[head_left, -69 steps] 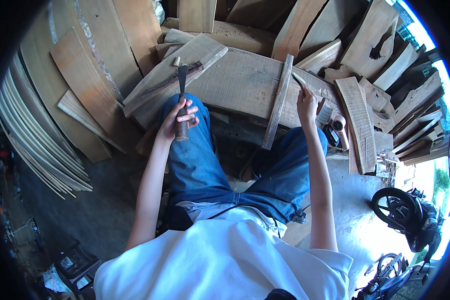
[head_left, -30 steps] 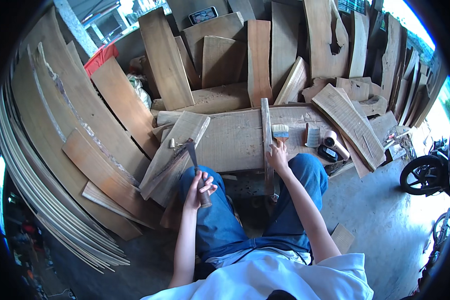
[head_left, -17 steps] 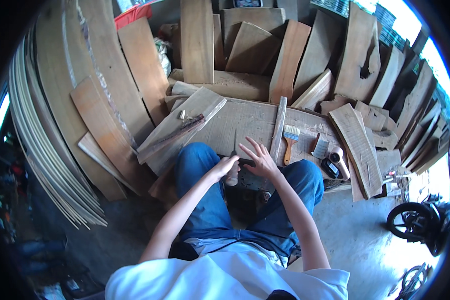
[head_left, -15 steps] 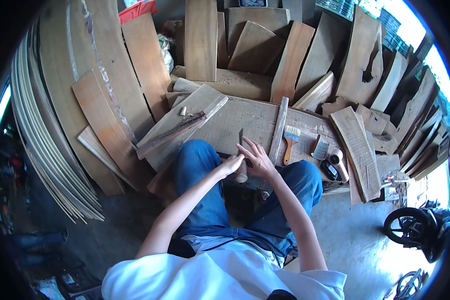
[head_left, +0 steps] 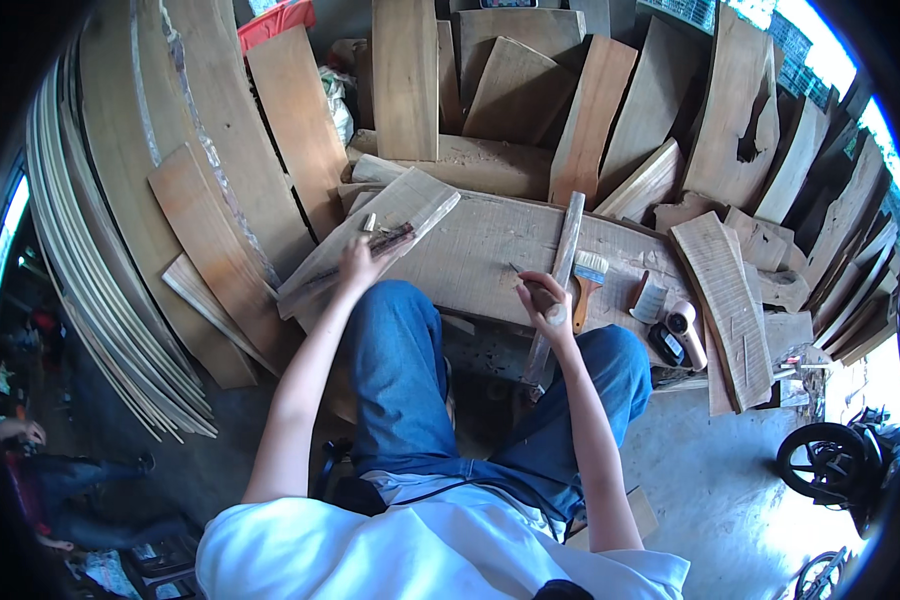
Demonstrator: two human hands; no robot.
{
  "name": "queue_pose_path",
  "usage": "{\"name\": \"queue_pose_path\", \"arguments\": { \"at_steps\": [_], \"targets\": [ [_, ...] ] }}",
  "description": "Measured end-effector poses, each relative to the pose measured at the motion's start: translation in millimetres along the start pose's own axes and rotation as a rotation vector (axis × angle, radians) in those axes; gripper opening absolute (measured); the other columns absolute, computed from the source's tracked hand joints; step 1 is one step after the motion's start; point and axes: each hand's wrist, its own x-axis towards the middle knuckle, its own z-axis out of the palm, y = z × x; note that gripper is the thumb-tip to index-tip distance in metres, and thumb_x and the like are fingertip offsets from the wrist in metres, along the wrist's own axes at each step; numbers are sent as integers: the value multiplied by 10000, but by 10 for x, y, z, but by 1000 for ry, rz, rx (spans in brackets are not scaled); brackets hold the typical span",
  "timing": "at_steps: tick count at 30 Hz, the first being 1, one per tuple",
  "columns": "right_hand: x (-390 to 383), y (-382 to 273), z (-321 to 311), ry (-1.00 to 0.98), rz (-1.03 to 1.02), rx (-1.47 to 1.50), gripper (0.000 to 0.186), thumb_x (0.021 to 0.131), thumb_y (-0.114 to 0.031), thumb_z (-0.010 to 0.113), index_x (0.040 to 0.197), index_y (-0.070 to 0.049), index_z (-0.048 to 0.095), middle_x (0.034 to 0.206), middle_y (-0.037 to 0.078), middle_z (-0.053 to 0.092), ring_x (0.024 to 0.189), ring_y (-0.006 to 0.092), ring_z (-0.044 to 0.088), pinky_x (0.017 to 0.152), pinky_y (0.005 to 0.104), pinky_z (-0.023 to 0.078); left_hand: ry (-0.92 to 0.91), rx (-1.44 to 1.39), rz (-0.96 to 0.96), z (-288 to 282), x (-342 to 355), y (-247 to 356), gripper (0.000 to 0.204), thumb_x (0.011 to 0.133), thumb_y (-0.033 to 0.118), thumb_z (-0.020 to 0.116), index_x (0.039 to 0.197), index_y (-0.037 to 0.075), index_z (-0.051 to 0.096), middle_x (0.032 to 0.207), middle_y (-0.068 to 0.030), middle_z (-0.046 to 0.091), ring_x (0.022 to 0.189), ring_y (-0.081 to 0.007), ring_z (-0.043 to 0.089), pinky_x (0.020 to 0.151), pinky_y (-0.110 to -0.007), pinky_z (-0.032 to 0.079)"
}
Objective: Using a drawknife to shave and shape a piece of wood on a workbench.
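Your left hand (head_left: 358, 262) reaches out to the left end of the broad, pale, rough-sawn wooden slab (head_left: 490, 255) lying across in front of your knees. Its fingers rest on a lighter, narrow offcut board (head_left: 370, 240) that lies slanted over that left end, just beside a dark, slim tool (head_left: 395, 238) lying on the offcut. Whether the hand is closing on the tool or only touching the wood, you cannot tell from here.

Your right hand (head_left: 548, 300) is curled shut around a thin, dark, pointed tool (head_left: 522, 275), whose tip sits on the slab near its front edge, about midway along. Just right of that hand a long, narrow wooden strip (head_left: 562, 268) runs from the slab's far edge down over the front edge towards your right knee.

Further right on the slab lies a flat paintbrush with a wooden handle and pale bristles (head_left: 588, 276), and beyond it a small grey block (head_left: 651, 298) (too small to make out its kind). At the right end a pinkish cylindrical tool (head_left: 686, 333) lies beside a small black object (head_left: 665, 342).

Brown planks and offcuts (head_left: 406, 80) lean upright behind the slab's far edge, and a bundle of thin curved strips (head_left: 80, 270) stands to your left.
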Motion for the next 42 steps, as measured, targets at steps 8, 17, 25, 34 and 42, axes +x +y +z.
{"name": "queue_pose_path", "arguments": {
  "at_steps": [8, 17, 25, 34, 42],
  "targets": [
    [57, -7, -51, 87, 78, 35, 162, 819, -147, 664, 926, -27, 642, 799, 86, 657, 729, 137, 622, 676, 248, 478, -221, -35, 3, -150, -233, -1044, 548, 646, 233, 797, 1110, 49, 569, 1089, -160, 537, 1046, -314, 516, 898, -384, 423],
    [2, 160, -141, 175, 218, 265, 173, 840, -132, 652, 959, -9, 632, 926, 62, 664, 884, 115, 600, 800, 234, 461, -279, -84, 168, -400, -122, -300, 533, 685, 184, 762, 1124, 51, 491, 1065, -191, 532, 967, -375, 554, 787, -448, 474],
    [12, 130, -323, 470, 202, 574, 197, 874, -109, 605, 711, -42, 518, 648, 54, 548, 661, 164, 569, 739, 327, 478, -211, -182, 542, -347, 179, 807, 369, 748, 174, 687, 1083, 70, 571, 1010, -136, 624, 979, -312, 569, 829, -394, 454],
    [-214, -265, -474, 453, 200, 519, 162, 880, -124, 596, 786, 2, 557, 755, 58, 597, 710, 129, 569, 731, 283, 482, -320, -184, 540, 393, -155, 1142, 294, 760, 220, 676, 1027, 137, 585, 989, -76, 618, 993, -271, 566, 794, -460, 415],
    [115, -401, -433, 403, 197, 285, 195, 759, -99, 745, 718, -36, 566, 630, 4, 582, 561, 66, 547, 520, 202, 418, -385, 29, 591, 636, -303, 1108, 383, 845, 230, 581, 1174, 112, 424, 1097, -118, 513, 1063, -300, 497, 830, -494, 384]
  ]
}}
